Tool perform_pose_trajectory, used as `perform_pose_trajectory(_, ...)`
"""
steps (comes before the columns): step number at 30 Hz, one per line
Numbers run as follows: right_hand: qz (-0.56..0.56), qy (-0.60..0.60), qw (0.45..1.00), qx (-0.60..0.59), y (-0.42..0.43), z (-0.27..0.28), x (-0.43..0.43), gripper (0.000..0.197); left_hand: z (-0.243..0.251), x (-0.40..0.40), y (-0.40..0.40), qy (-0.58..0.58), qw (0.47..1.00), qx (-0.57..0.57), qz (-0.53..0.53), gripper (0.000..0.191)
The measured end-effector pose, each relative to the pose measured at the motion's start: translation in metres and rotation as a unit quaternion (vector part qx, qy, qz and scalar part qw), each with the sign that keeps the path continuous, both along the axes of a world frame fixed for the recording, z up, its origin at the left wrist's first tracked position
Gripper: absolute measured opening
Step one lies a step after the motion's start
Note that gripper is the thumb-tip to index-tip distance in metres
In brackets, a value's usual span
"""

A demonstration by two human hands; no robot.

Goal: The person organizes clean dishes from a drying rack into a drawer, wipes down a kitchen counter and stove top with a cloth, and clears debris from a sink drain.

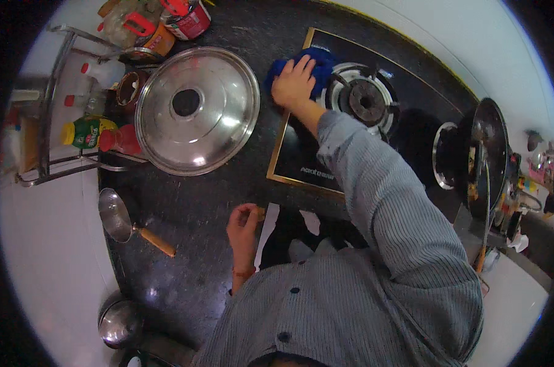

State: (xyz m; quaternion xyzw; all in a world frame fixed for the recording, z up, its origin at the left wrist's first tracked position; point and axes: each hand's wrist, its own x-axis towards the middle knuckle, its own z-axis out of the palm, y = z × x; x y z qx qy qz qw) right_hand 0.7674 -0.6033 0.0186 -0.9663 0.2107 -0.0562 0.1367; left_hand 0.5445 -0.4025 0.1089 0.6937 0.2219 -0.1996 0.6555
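Observation:
My right hand (295,85) presses down on a bunched blue cloth (320,64), fingers spread over it. The cloth lies at the left end of a black glass gas cooktop (300,147) with gold trim, beside the round burner (366,101). Lower down, my left hand (242,229) is near the front edge of the dark countertop (189,206), its fingers curled. Whether anything small sits between those fingertips cannot be made out. My right sleeve covers part of the cooktop.
Left of the cooktop lies a large domed metal lid (199,133) with a dark knob. Behind it, a metal rack (56,105) holds several bottles and jars. A small saucepan (116,215) with a wooden handle sits nearer. On the right, a wok (490,133) stands tilted.

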Motion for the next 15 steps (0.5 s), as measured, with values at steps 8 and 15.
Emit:
perform_pose_trajectory(8, 0.162, -0.041, 0.983, 0.079, 0.013, 0.038, -0.173, 0.052, 0.012, -0.002, -0.021, -0.056, 0.995, -0.016, -0.078, 0.012)
perform_pose_trajectory(15, 0.027, 0.021, 0.999, -0.001, -0.069, 0.048, -0.260, 0.055, 0.011, -0.005, -0.041, -0.068, 0.985, 0.021, -0.158, 0.013)
